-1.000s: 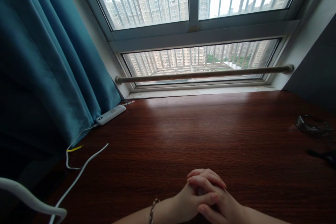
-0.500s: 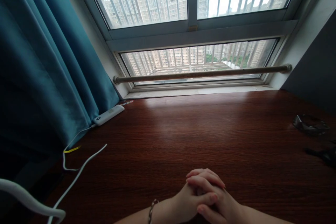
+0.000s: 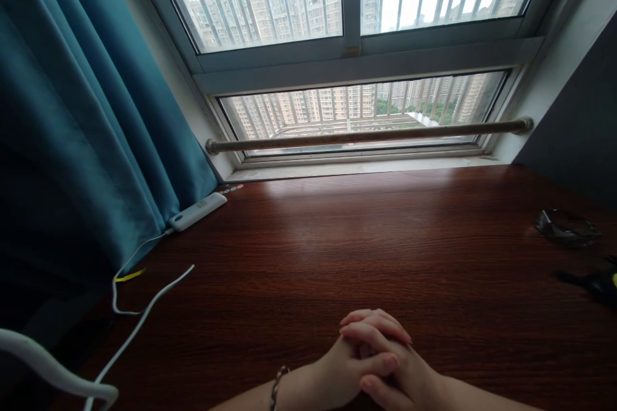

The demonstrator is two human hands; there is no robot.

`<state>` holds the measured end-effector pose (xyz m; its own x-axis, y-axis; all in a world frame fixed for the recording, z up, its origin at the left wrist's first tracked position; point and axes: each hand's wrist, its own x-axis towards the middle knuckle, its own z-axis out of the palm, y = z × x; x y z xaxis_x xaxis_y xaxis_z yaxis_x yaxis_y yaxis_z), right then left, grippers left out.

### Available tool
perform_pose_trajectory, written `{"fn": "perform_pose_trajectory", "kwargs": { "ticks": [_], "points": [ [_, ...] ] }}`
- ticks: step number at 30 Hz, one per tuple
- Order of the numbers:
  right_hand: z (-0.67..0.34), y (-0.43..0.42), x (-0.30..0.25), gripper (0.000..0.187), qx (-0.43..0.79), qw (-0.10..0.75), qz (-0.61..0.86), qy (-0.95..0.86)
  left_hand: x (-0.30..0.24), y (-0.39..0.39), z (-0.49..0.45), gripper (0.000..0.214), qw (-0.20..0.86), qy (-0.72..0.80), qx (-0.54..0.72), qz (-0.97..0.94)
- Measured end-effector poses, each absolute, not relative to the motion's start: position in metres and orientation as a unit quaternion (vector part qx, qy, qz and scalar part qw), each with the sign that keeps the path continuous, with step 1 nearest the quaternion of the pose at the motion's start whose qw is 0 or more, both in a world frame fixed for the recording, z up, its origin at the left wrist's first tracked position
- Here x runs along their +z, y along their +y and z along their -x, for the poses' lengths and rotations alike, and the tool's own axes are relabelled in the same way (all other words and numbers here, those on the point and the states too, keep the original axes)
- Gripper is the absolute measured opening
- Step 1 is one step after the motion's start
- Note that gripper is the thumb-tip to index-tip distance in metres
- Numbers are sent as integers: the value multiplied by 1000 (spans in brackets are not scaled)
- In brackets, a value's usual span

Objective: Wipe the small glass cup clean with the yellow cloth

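My left hand and my right hand are clasped together at the bottom middle of the head view, fingers interlaced. Both are closed around each other, and no object shows between them. The palms are hidden. A dark braided bracelet circles my left wrist. Beneath them spreads a reddish-brown wooden tabletop.
On the left lie a white oblong device, a white cable and a yellow strip beside a blue curtain. A clear ring-shaped item and a black object lie right. A metal rail crosses the window.
The hands stay clasped in the same pose. The view has shifted very slightly, bringing a yellow spot on the black object into sight at the right edge.
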<state>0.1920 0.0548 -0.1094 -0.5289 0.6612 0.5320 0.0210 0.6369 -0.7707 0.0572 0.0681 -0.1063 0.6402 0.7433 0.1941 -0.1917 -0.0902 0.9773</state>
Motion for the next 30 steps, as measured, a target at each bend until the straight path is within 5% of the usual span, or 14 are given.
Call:
{"fn": "perform_pose_trajectory", "kwargs": {
  "ticks": [30],
  "points": [
    [-192, 54, -107, 40, 377, 430, 216, -791, -106, 67, -56, 31, 638, 200, 369, -646]
  ]
}}
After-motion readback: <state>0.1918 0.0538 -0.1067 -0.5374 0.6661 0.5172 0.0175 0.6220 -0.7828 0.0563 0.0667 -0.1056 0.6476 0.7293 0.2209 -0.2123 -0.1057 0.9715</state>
